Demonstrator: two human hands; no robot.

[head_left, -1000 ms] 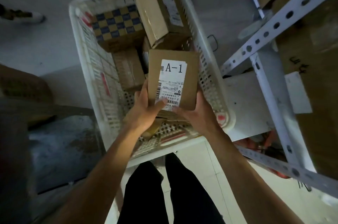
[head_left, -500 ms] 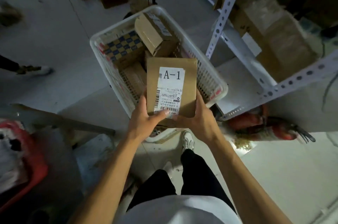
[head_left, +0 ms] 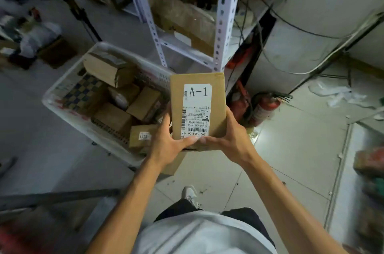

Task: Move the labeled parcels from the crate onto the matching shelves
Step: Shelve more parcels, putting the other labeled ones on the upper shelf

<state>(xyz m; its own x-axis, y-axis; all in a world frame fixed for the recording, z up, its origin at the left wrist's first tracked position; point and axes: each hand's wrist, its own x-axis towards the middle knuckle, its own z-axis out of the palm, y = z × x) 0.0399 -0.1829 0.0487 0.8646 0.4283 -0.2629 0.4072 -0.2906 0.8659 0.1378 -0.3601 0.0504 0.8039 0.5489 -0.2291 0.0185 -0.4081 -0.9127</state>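
Both hands up front: left hand and right hand grasp the A-1 parcel by its near end, label facing up, held above the floor just right of the white crate. Inside that crate sit several brown cardboard boxes and a checkered box, with the white shelf rack standing just behind.

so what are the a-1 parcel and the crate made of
A-1 parcel: looks like plain cardboard, matte brown, with a white paper label stuck on. Crate: probably moulded plastic, whitish, walls pierced with rows of slots.
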